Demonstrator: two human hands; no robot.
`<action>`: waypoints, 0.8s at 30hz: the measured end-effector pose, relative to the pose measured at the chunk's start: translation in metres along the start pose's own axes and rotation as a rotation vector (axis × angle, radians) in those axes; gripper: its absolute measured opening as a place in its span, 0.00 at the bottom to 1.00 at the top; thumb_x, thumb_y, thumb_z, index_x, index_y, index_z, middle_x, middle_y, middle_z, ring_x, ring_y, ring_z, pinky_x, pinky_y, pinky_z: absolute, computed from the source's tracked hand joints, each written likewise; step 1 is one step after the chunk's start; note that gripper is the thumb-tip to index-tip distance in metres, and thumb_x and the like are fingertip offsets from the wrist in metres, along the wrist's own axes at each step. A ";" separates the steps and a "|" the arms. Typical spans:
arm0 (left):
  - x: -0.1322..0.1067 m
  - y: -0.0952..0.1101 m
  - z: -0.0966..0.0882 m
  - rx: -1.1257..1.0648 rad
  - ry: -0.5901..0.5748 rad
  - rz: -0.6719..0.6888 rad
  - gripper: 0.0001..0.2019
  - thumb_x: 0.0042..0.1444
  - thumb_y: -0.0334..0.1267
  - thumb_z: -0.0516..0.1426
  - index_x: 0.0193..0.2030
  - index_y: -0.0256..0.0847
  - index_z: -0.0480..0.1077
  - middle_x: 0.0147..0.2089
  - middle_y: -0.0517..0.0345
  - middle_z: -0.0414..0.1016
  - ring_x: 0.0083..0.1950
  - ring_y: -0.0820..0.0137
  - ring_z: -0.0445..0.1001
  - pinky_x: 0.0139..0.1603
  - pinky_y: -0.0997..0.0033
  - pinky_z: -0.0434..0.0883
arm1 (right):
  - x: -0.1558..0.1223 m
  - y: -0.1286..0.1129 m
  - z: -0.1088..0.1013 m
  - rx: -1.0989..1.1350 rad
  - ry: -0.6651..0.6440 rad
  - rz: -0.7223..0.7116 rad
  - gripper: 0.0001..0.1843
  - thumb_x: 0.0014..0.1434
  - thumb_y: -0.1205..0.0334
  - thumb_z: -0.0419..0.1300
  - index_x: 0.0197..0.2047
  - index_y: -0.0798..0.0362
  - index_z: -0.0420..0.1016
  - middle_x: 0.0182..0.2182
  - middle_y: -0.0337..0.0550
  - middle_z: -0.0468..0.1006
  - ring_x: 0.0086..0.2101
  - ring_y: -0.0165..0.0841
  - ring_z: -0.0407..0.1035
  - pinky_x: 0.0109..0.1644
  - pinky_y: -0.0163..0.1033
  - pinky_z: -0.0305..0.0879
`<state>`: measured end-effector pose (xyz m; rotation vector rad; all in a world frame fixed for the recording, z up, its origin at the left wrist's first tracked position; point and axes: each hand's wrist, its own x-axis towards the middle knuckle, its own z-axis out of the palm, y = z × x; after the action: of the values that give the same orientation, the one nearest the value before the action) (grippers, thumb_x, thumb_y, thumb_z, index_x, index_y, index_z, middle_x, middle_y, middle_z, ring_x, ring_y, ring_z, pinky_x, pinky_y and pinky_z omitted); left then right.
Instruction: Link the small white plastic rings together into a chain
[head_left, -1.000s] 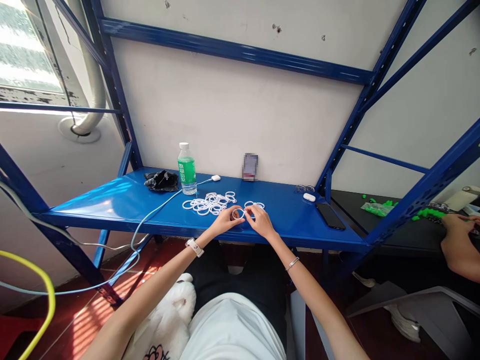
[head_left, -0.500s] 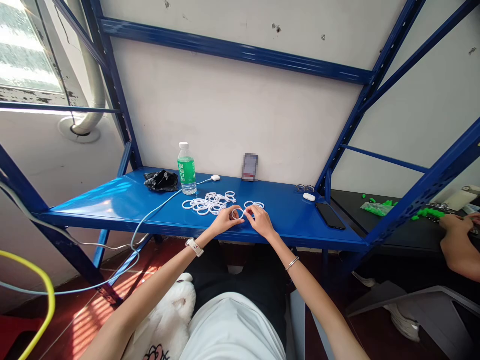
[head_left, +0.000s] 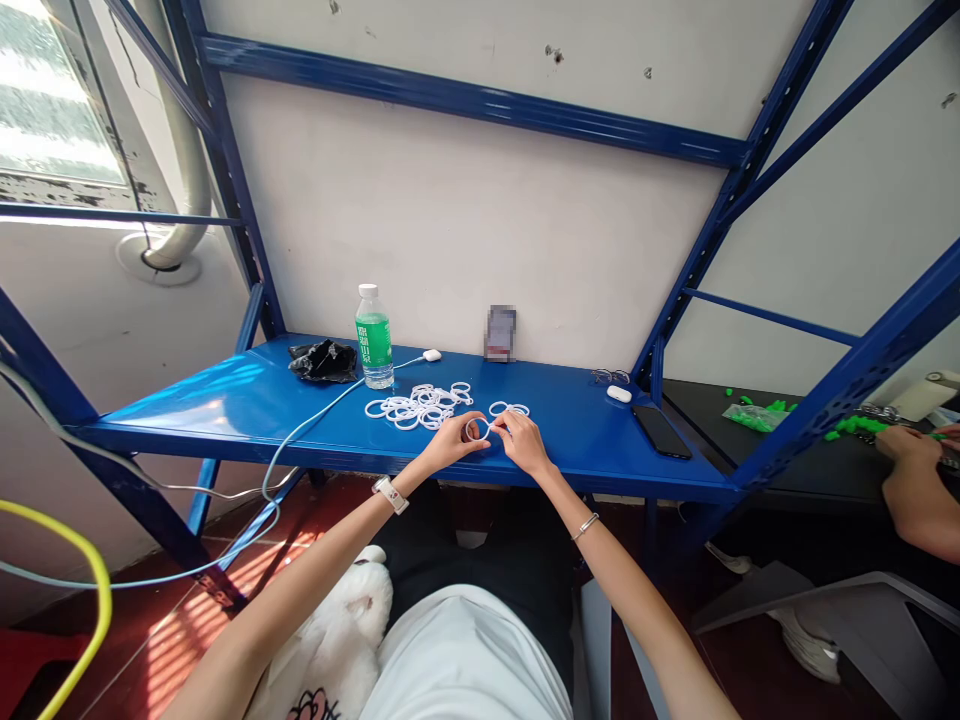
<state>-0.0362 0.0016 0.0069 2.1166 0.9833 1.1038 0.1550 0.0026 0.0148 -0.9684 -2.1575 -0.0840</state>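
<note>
Between my two hands, just above the front of the blue table (head_left: pixel 570 450), is a white ring (head_left: pixel 487 432). My left hand (head_left: pixel 452 442) curls its thumb and fingers around the ring's left side. At the ring's right edge, my right hand (head_left: pixel 522 442) pinches with its fingertips; whether a smaller piece sits in that pinch is too small to tell. A loose pile of similar white rings (head_left: pixel 412 410) lies to the left of my hands. Beyond my right hand, a few more white rings (head_left: pixel 510 408) lie on the table, partly hidden by the fingers.
A green-labelled water bottle (head_left: pixel 374 340) and a crumpled black bag (head_left: pixel 324 361) stand behind the pile. A pale cable (head_left: pixel 315 418) crosses the left side. Rightward lie a black phone (head_left: pixel 661 432), a white case (head_left: pixel 619 394) and glasses (head_left: pixel 610 377). A co-worker's hand (head_left: pixel 911 445) works beside green pieces.
My hands keep nearly the same pose around the ring, with only a very slight shift. The co-worker's hand at the right has moved a little.
</note>
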 end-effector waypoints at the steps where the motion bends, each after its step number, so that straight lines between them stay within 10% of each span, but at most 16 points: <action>1: 0.000 0.000 0.000 0.002 0.001 0.002 0.28 0.49 0.58 0.60 0.50 0.39 0.67 0.29 0.62 0.69 0.28 0.72 0.67 0.31 0.71 0.68 | 0.000 0.000 0.000 0.001 0.003 -0.006 0.10 0.67 0.61 0.51 0.34 0.50 0.69 0.32 0.44 0.77 0.34 0.37 0.71 0.37 0.40 0.64; 24: 0.000 -0.003 0.001 0.009 0.012 0.047 0.25 0.54 0.55 0.57 0.53 0.41 0.64 0.31 0.62 0.67 0.30 0.71 0.69 0.33 0.70 0.70 | 0.001 -0.005 -0.003 0.032 -0.016 -0.027 0.06 0.64 0.63 0.53 0.40 0.51 0.71 0.36 0.45 0.78 0.39 0.37 0.73 0.42 0.41 0.67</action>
<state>-0.0365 0.0030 0.0044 2.1525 0.9503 1.1376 0.1531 -0.0014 0.0181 -0.9246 -2.1803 -0.0547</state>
